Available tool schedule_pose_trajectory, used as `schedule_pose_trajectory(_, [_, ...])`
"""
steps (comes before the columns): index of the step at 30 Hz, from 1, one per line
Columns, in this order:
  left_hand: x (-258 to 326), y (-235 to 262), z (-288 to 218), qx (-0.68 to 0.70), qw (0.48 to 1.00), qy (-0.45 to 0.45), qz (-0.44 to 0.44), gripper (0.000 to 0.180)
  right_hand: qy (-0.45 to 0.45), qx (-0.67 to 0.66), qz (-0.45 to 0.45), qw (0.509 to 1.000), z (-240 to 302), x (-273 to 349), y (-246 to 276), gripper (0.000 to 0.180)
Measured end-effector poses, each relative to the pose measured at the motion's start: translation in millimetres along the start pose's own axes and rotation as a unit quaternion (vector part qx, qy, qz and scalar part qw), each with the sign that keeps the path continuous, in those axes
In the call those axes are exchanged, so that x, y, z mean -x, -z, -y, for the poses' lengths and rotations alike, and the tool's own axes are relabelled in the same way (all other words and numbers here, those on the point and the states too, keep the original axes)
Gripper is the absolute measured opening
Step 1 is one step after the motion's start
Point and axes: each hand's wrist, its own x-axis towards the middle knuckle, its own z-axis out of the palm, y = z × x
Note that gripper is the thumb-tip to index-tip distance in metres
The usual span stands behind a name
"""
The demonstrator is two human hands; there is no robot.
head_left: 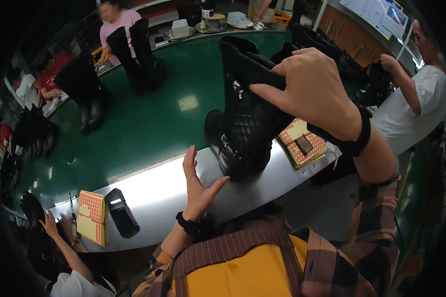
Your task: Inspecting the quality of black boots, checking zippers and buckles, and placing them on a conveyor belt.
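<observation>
A black quilted boot (250, 116) with buckled straps stands in front of me at the inner edge of the metal ledge. My right hand (314, 81) is closed on its shaft near the top, with the thumb on the near side and the fingers partly hidden behind it. Another dark boot part shows behind it, but I cannot tell how the two are joined. My left hand (200, 185) is open, thumb and fingers spread, just left of the boot's foot and holding nothing.
A green conveyor table (183, 99) carries several black boots (86, 94). On the metal ledge (156, 190) lie a dark phone (122, 213), a stack of yellow-and-red patterned cards (91, 218) and a similar stack (302, 143) with a dark block on it. Other people work around the table.
</observation>
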Motion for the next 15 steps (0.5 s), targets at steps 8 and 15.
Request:
schedule_pose_trajectory(8, [-8,-55,-11,-0.105,0.990,-0.090,-0.028,0.135,0.008,-0.231,0.103,0.968,20,27,69,0.052])
schedule_pose_trajectory(15, [-13,-72,-10,-0.109,0.990,-0.063,-0.057,0.137,-0.137,-0.366,-0.035,0.920,-103,68,19,0.049])
